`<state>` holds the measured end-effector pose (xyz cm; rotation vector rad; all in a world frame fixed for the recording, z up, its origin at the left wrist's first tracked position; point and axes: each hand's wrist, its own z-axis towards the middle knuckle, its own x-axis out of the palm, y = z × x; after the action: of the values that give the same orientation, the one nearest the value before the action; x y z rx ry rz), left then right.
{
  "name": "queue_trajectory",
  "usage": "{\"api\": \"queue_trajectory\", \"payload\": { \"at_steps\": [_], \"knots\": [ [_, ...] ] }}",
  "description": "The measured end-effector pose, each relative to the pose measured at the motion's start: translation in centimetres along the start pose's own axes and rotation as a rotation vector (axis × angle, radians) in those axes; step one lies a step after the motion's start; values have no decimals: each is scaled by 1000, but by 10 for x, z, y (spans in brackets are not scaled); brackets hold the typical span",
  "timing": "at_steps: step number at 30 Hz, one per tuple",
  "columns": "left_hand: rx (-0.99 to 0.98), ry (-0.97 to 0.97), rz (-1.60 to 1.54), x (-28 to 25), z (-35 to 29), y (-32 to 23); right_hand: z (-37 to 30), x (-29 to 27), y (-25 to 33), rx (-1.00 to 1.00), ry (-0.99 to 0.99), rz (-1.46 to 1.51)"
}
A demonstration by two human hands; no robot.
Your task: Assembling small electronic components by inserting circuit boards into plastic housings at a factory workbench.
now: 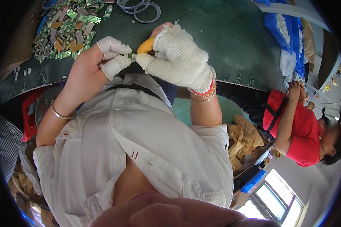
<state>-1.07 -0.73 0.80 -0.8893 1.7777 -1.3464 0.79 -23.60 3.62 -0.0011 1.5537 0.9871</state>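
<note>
Evidently, we sit at a broad, dark green desk (231, 45), with a loose heap of small green and brown circuit boards (70, 28) spread toward its far left corner. Above the near edge, our right hand (178, 56), in a white knitted glove with a yellow finger cover (146, 45), meets our bare-backed left hand (88, 72), which wears white finger covers (115, 44). The left thumb and forefinger are clamped on one small green circuit board (130, 55), lying between both hands, just left of the right fingertips. Those fingertips pinch a thin dark sliver (151, 54); we cannot tell what it is. We judge the step to be close handwork on this single board; the next move calls for a steady left pinch and a small, careful right-hand motion.
</note>
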Motion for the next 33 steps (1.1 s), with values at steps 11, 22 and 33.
{"api": "queue_trajectory", "payload": {
  "at_steps": [11,22,33],
  "knots": [
    [-41,-53,-108,3,-1,6,-2,0,5,23,26,-236],
    [219,-126,110,20,-9,6,4,0,-5,-190,-13,-259],
    [-27,-19,-304,1,10,15,5,4,-16,-49,19,-48]
  ]
}}
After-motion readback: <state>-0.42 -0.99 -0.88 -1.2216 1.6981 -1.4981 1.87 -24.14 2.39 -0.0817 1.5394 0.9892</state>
